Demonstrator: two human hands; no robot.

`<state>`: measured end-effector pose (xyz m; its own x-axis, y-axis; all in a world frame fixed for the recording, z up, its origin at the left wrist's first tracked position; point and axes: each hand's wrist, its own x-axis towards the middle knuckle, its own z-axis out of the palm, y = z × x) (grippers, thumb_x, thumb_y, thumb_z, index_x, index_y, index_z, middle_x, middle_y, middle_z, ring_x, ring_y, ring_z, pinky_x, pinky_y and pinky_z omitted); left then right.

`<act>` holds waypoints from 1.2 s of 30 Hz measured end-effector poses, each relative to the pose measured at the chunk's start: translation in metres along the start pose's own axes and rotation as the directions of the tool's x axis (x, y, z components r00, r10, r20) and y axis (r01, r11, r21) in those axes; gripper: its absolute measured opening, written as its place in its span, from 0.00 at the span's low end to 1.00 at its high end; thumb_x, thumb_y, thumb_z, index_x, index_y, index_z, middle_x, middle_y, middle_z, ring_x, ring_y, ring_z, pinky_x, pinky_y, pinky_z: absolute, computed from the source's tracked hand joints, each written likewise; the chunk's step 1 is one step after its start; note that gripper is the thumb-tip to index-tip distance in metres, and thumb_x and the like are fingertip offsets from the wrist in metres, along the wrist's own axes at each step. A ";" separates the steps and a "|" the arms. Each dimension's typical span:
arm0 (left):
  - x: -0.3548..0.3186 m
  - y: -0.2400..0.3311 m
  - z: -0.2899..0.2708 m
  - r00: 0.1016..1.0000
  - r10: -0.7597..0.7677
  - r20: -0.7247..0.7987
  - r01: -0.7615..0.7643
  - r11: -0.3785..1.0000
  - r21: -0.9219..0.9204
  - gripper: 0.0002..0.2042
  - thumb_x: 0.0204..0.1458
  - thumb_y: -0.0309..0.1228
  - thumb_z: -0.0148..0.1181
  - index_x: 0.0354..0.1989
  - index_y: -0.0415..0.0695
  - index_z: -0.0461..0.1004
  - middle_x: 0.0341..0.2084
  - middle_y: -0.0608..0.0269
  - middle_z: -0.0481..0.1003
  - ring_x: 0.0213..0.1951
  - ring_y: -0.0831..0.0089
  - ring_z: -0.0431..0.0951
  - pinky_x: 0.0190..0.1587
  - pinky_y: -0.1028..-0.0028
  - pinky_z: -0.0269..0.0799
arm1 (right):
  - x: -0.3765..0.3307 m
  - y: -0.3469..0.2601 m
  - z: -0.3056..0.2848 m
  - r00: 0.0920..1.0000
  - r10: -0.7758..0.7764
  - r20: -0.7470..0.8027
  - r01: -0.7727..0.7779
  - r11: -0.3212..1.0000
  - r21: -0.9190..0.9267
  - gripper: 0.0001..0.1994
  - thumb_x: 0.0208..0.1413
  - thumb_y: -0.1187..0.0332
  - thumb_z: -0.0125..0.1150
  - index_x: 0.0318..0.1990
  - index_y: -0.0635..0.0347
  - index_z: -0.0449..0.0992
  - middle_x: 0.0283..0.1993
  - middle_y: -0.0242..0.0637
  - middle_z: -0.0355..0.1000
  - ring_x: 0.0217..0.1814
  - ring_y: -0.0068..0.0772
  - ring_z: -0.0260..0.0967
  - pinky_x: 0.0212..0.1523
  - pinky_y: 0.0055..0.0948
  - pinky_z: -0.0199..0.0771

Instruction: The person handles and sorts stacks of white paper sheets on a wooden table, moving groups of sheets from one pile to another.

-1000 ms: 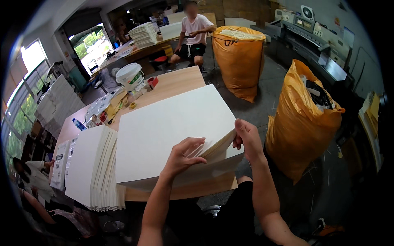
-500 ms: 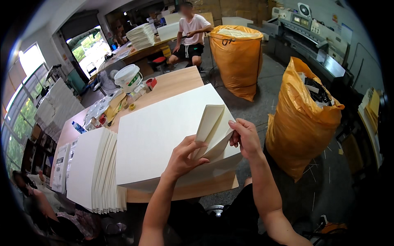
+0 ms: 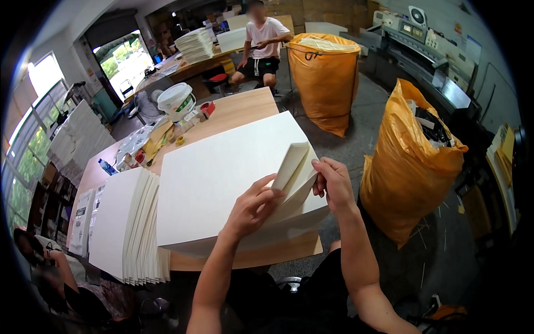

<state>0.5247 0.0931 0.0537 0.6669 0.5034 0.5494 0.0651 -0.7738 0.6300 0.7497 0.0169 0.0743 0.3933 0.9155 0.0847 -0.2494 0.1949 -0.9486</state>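
Observation:
A tall stack of large white paper sheets (image 3: 217, 172) lies on the wooden table in front of me. At its near right corner, a flap of sheets (image 3: 292, 161) is bent up and folded back over the top. My left hand (image 3: 253, 207) has its bent fingers closed on the lower left side of this flap; the thumb's grip is partly hidden. With thumb and fingers together, my right hand (image 3: 334, 182) pinches the sheets' edge at the stack's right side. Left of the stack, a slanted pile of white sheets (image 3: 119, 214) lies in staggered layers.
Beyond the stack, the table (image 3: 236, 114) bears a white bucket (image 3: 176, 104), tape rolls and a bottle (image 3: 107, 167). Two orange sacks (image 3: 325, 83) (image 3: 409, 172) stand on the floor to the right. A person (image 3: 266, 42) sits at the back; another (image 3: 67, 278) is at lower left.
My left hand's fingers have slid down along the flap, and the flap has shifted slightly right. The right hand keeps its pinch at nearly the same place.

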 end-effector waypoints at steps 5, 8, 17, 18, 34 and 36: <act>0.001 0.003 -0.001 1.000 0.024 0.015 -0.024 0.999 0.022 0.22 0.45 0.23 0.74 0.51 0.50 0.78 0.60 0.56 0.73 0.53 0.55 0.81 0.52 0.63 0.80 | -0.001 0.000 0.000 0.999 0.038 0.021 -0.040 0.997 0.073 0.18 0.67 0.62 0.57 0.22 0.52 0.66 0.15 0.26 0.62 0.14 0.20 0.62 0.14 0.20 0.56; 0.000 -0.004 -0.002 0.999 0.042 -0.002 -0.042 0.998 0.047 0.23 0.45 0.22 0.74 0.52 0.51 0.78 0.60 0.56 0.72 0.52 0.56 0.81 0.52 0.63 0.80 | -0.001 0.004 -0.005 1.000 0.010 0.025 -0.012 0.997 0.079 0.19 0.67 0.61 0.57 0.21 0.52 0.66 0.15 0.26 0.61 0.14 0.21 0.62 0.14 0.20 0.56; 0.000 -0.010 0.001 0.998 0.044 0.040 -0.045 0.998 0.034 0.25 0.44 0.22 0.75 0.53 0.53 0.80 0.61 0.52 0.72 0.51 0.55 0.82 0.51 0.62 0.81 | 0.000 0.003 -0.003 0.999 0.002 0.040 -0.005 0.997 0.076 0.18 0.66 0.62 0.58 0.23 0.54 0.66 0.17 0.26 0.63 0.16 0.19 0.63 0.16 0.21 0.59; 0.001 -0.003 0.003 0.998 0.045 0.037 -0.047 0.998 0.044 0.25 0.43 0.23 0.76 0.53 0.53 0.80 0.61 0.52 0.72 0.51 0.56 0.82 0.51 0.62 0.81 | 0.000 0.004 -0.003 0.999 -0.009 0.037 0.005 0.995 0.095 0.17 0.66 0.63 0.57 0.23 0.54 0.67 0.17 0.27 0.63 0.16 0.19 0.63 0.16 0.21 0.58; -0.002 0.015 0.007 0.940 0.232 0.251 -0.331 0.803 0.496 0.35 0.43 0.30 0.77 0.63 0.56 0.72 0.64 0.54 0.70 0.52 0.54 0.80 0.52 0.61 0.79 | -0.058 0.056 -0.018 0.859 -0.106 0.501 0.508 0.301 -0.807 0.22 0.51 0.57 0.66 0.55 0.46 0.81 0.67 0.50 0.64 0.76 0.58 0.46 0.75 0.60 0.35; -0.002 0.009 0.006 0.956 0.157 0.247 -0.258 0.851 0.457 0.36 0.45 0.33 0.75 0.66 0.58 0.69 0.65 0.55 0.69 0.51 0.54 0.80 0.51 0.62 0.79 | -0.059 0.052 -0.017 0.881 -0.061 0.468 0.462 0.323 -0.826 0.21 0.52 0.57 0.65 0.54 0.51 0.81 0.64 0.51 0.68 0.74 0.55 0.51 0.75 0.57 0.37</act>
<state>0.5285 0.0829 0.0552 0.8314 0.2652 0.4884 0.2230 -0.9641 0.1440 0.7283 -0.0327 0.0149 -0.0525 0.9598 0.2758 0.8324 0.1946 -0.5189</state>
